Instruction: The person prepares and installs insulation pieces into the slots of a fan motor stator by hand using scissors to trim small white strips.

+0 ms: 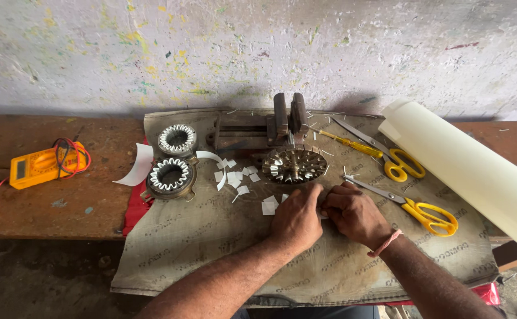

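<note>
1. Woven sacking (211, 248), coarse and printed, is covering the wooden bench (52, 207) nearest the person.
2. On it, the left hand (297, 218) and right hand (356, 212) are meeting knuckle to knuckle, fingers curled and pinching a small white paper piece (323, 216) between them; most of it is hidden.
3. Just beyond the hands, a round metal stator (294, 165) with slotted teeth is lying flat, with white paper scraps (235, 177) scattered to its left.
4. Two yellow-handled scissors (426, 214) are lying to the right, beside a cream paper roll (471, 171).
5. Farther left, two wound coils (171, 175) and a yellow multimeter (43, 165) are resting; a dark vise (285, 121) is standing against the speckled wall.
</note>
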